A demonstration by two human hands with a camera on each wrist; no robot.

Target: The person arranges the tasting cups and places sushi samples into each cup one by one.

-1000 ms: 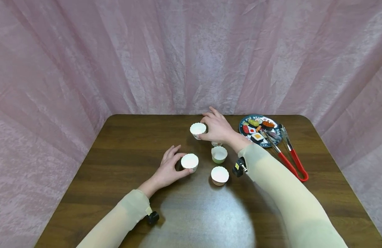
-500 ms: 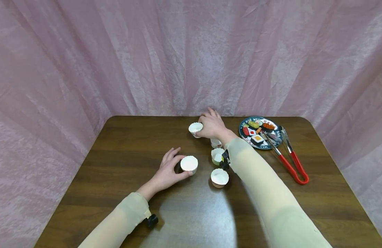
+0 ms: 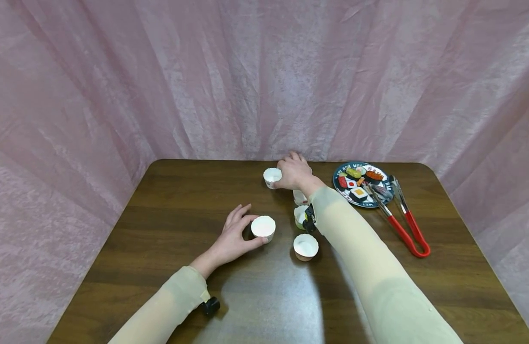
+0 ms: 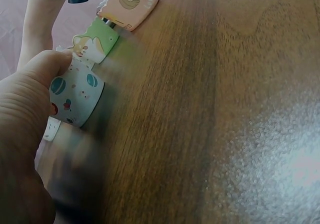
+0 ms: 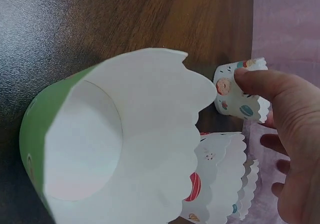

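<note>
My left hand holds a white-lined paper baking cup between thumb and fingers, upright at mid-table. The left wrist view shows this cup's pale blue printed side, with the thumb on its rim. Toward the back edge, my right hand grips a second paper baking cup, white with a print; the fingers behind it are partly hidden. Beneath the right wrist stand a green baking cup and, behind it, white printed cups. An orange-pink cup stands nearest the front.
A round plate of toy-like sushi pieces lies at the back right. Tongs with red handles rest with their tips over its edge. A pink curtain hangs behind the wooden table.
My right hand and forearm have shifted slightly left, bringing the wrist over the green cup. The right-hand cup has moved a little left and back. My left hand stays in place.
</note>
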